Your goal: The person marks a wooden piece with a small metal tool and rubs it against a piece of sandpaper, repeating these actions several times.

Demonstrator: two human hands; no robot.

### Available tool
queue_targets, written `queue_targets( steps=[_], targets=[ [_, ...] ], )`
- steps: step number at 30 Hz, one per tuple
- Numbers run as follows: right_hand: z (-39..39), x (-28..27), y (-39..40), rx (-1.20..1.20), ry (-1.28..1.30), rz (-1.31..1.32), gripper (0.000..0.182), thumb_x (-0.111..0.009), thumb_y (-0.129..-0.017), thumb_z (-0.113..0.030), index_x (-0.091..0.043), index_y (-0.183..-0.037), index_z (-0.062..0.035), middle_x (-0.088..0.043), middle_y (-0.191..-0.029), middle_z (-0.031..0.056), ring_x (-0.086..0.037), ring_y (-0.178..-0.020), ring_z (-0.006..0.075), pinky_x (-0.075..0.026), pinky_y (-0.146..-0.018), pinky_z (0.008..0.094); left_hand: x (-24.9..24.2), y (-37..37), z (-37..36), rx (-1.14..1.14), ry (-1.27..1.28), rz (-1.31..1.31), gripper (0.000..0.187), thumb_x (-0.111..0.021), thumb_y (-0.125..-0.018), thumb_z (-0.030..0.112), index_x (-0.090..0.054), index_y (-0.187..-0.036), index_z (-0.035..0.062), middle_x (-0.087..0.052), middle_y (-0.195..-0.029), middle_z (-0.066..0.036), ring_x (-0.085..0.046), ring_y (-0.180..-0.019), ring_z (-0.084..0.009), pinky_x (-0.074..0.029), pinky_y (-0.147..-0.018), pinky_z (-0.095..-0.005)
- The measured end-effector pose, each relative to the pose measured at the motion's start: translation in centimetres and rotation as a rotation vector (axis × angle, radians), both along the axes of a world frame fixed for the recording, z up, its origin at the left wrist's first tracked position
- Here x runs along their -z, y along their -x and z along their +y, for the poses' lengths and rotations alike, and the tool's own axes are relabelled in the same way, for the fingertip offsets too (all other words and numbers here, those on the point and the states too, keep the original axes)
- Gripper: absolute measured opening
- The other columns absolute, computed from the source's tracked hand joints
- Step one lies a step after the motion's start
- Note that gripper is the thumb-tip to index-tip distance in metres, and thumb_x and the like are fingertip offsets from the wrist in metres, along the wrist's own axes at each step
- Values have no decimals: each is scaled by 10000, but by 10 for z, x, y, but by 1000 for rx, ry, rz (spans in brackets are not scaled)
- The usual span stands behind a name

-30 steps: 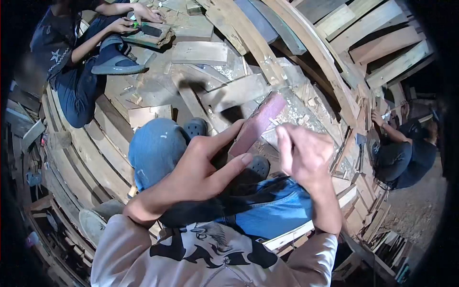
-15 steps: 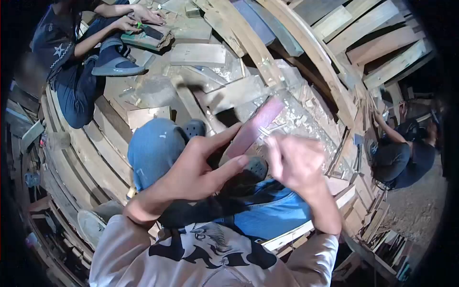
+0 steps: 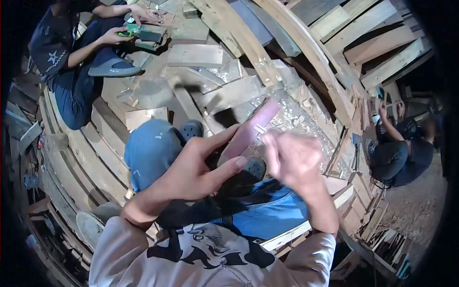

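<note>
My left hand (image 3: 193, 170) grips the near end of a flat pinkish block (image 3: 256, 125) between thumb and fingers, over my lap. The block slants up and away to the right, its broad face turned up. My right hand (image 3: 296, 155) is closed in a fist, slightly blurred, just right of the block. From its fingers pokes a small pale tool with a T-shaped head (image 3: 259, 129), at the block's face. The fingers hide the tool's handle, so its exact kind does not show.
A co-worker (image 3: 79, 62) sits at the upper left, handling a dark flat piece with a green edge (image 3: 146, 34). Another person (image 3: 404, 148) crouches at the right. Planks (image 3: 196, 55), long curved beams (image 3: 315, 57) and wood chips surround my feet.
My right hand and the tool head have shifted slightly along the block's face. My left hand keeps its hold. The co-worker's hands at upper left have moved over the dark piece.
</note>
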State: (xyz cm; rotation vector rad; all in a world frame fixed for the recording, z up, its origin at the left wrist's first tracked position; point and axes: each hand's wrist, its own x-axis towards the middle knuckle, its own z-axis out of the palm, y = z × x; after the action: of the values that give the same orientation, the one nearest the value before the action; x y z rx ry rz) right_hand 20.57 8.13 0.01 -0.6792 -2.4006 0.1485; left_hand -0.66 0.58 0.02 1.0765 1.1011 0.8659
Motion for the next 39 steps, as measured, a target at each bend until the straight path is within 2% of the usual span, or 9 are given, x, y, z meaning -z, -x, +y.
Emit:
queue_targets(
  steps=[2,4,8,18,24,30,34,38,39],
  targets=[
    [3,3,2,48,-21,71,149,-750,-799,-38,-601,-800,-30,-538,-589,43,-525,-429,167,-419,-391,313,22,-4,0,-56,-420,70,585,-701,-916,137,-461,-1407,-70,-693,-876,-73,-537,-587,-51,-457,-521,-239],
    [-15,3,12,-66,1,49,138,-752,-811,-50,-617,-801,-25,-552,-595,36,-543,-443,162,-434,-393,307,23,-4,1,-63,-444,40,599,-707,-890,127,-465,-1400,-74,-690,-843,-98,-517,-587,-52,-456,-525,-242],
    [-11,10,10,8,42,81,133,-749,-799,-19,-618,-773,-21,-533,-583,26,-533,-435,160,-428,-388,316,16,-1,-2,-49,-278,131,612,-701,-853,113,-475,-1391,-73,-639,-745,-136,-517,-554,-57,-454,-515,-250],
    [-28,10,20,-109,38,55,109,-737,-800,-44,-630,-789,-22,-480,-544,8,-505,-425,152,-399,-379,313,20,3,-1,-35,-351,143,676,-683,-781,88,-462,-1401,-65,-657,-790,-153,-548,-579,-85,-467,-543,-252],
    [-26,10,18,-119,-2,21,150,-756,-771,-42,-655,-864,19,-527,-575,18,-520,-436,145,-410,-385,307,12,3,-2,-68,-180,38,691,-652,-765,43,-449,-1420,-44,-696,-865,-87,-557,-576,-88,-466,-536,-246],
    [-29,13,16,-92,-33,-29,154,-739,-759,-27,-662,-888,5,-513,-571,-3,-486,-425,138,-397,-386,305,22,5,-3,-71,-295,148,687,-651,-761,46,-425,-1375,-163,-667,-818,-166,-562,-533,-101,-467,-513,-264],
    [-9,11,15,-30,-37,55,138,-753,-776,-16,-652,-865,17,-503,-550,1,-506,-431,136,-398,-383,293,5,2,-2,-141,-65,43,677,-668,-756,72,-455,-1361,-142,-637,-752,-174,-582,-541,-125,-470,-516,-273],
    [-23,7,19,-90,-6,-47,138,-750,-777,-1,-642,-861,16,-504,-554,4,-506,-424,139,-417,-391,300,25,2,-4,-111,-230,93,665,-667,-755,57,-463,-1357,-137,-618,-707,-176,-584,-522,-138,-465,-507,-272],
    [-26,9,19,-90,3,-46,138,-750,-777,-1,-642,-861,16,-504,-554,4,-506,-424,139,-417,-391,300,4,4,-2,-123,-67,109,671,-676,-745,62,-469,-1352,-137,-601,-692,-185,-573,-496,-149,-464,-500,-286]
  ],
)
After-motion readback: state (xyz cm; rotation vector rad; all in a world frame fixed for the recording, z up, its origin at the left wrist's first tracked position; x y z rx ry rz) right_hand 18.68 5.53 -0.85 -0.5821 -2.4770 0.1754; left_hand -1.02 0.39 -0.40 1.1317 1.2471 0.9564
